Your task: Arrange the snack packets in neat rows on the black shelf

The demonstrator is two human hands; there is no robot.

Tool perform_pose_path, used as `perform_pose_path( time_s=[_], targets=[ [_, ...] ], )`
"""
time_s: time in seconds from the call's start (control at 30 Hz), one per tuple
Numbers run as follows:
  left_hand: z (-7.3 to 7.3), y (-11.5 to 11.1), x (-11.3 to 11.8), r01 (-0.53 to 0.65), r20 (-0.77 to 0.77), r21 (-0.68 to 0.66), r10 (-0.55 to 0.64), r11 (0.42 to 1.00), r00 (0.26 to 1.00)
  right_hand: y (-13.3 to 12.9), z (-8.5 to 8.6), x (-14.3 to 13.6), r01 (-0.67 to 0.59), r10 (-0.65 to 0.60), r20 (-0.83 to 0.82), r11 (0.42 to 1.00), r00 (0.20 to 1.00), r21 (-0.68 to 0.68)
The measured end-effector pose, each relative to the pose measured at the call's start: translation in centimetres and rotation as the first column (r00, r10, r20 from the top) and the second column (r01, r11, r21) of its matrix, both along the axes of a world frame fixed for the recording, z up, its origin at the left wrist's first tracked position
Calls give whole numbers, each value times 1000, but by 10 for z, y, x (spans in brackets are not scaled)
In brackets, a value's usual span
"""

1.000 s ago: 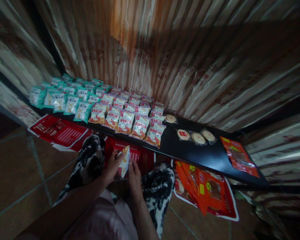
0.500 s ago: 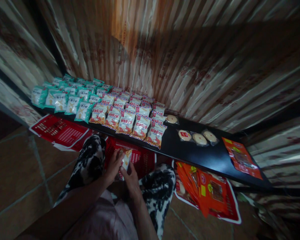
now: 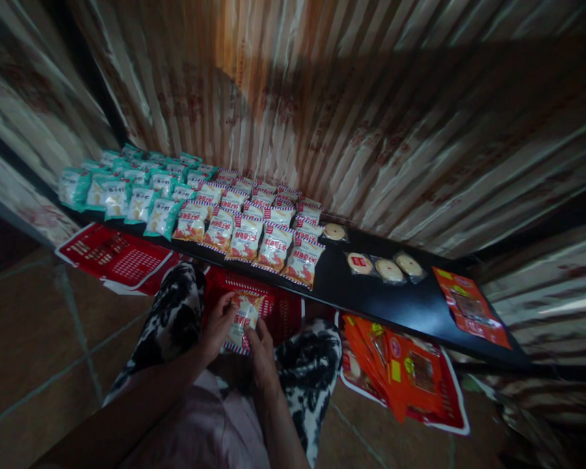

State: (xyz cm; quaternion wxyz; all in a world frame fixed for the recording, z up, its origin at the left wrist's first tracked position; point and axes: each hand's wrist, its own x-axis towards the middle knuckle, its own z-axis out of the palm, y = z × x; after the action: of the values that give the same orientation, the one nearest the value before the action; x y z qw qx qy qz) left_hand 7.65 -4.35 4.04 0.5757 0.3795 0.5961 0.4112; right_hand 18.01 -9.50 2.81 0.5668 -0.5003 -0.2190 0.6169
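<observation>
A small snack bag [image 3: 244, 318] with a striped edge and red print is held between my two hands, over a red basket [image 3: 288, 319]. My left hand [image 3: 218, 326] grips its left side, and my right hand [image 3: 260, 345] grips the right side with the thumb on its front. Just beyond, matching striped snack bags [image 3: 245, 237] stand in rows on a black shelf [image 3: 332, 286]. To their left are rows of teal-and-white snack bags [image 3: 163, 217].
Several round wrapped cakes [image 3: 389, 270] and an orange packet [image 3: 470, 306] lie on the shelf's right part. Below it, a basket of orange packets [image 3: 415, 371] stands at right, another red basket [image 3: 122, 257] at left. A pleated curtain [image 3: 322, 117] hangs behind.
The snack bag in my hands has turned so that its printed face shows more fully. My right fingers have shifted on its side. The shelf's contents look the same.
</observation>
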Motion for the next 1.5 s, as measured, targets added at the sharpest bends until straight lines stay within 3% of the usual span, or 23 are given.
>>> perform_pose_path(
  time_s=[0.23,0.47,0.67,0.9,1.03,1.17,1.27,1.37,1.43,1.5],
  targets=[
    [-6,1,-1,-3,69,2,3,1000,998,1,-19,2,38,-40,-41,998,998,-51],
    [-4,-1,-4,109,44,-199,-102,974,994,2,-28,0,56,-52,73,997,996,-49],
    [-12,-5,-9,192,94,-168,-178,967,980,5,-32,2,133,-128,101,990,987,-44],
    [-25,-5,-11,141,183,-169,-109,976,977,6,-31,2,124,-121,41,991,992,-53],
    [-24,-1,-16,167,177,-147,-140,975,974,6,-35,2,126,-125,16,991,992,-51],
    [-17,6,-27,278,135,-133,-261,951,956,6,-41,7,186,-180,101,981,978,-50],
    [-10,12,-38,388,62,-92,-384,917,921,7,-44,12,240,-226,238,970,945,-29],
    [-1,19,-49,494,-148,-22,-491,869,858,7,-46,15,265,-257,370,964,893,31],
    [7,23,-54,601,-331,15,-563,799,757,7,-46,15,240,-254,449,967,857,88],
    [18,26,-56,731,-487,6,-636,682,598,7,-44,14,199,-235,550,972,802,125]
  ],
)
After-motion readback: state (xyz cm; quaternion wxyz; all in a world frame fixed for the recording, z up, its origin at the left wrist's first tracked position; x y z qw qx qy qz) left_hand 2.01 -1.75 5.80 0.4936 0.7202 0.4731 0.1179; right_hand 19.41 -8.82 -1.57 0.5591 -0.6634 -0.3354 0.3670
